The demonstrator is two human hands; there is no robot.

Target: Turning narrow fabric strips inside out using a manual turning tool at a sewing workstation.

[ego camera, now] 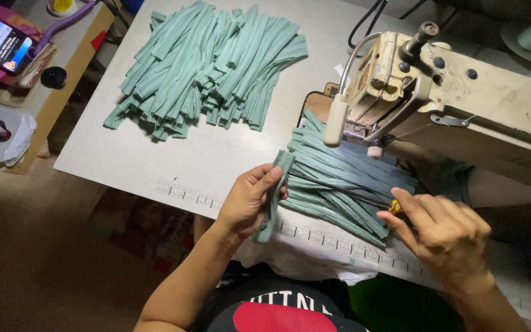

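My left hand [250, 200] pinches a green strip [273, 197]; right hand [440, 230] pinches a thin rod [345, 190], probably threading it in; next needs careful alignment.

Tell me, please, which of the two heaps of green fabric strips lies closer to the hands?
The darker heap beside the sewing machine, between both hands; the paler heap lies far up the table.

Both forearms bare, no sleeves in view. Black shirt [278, 307] with red patch and pale lettering on chest.
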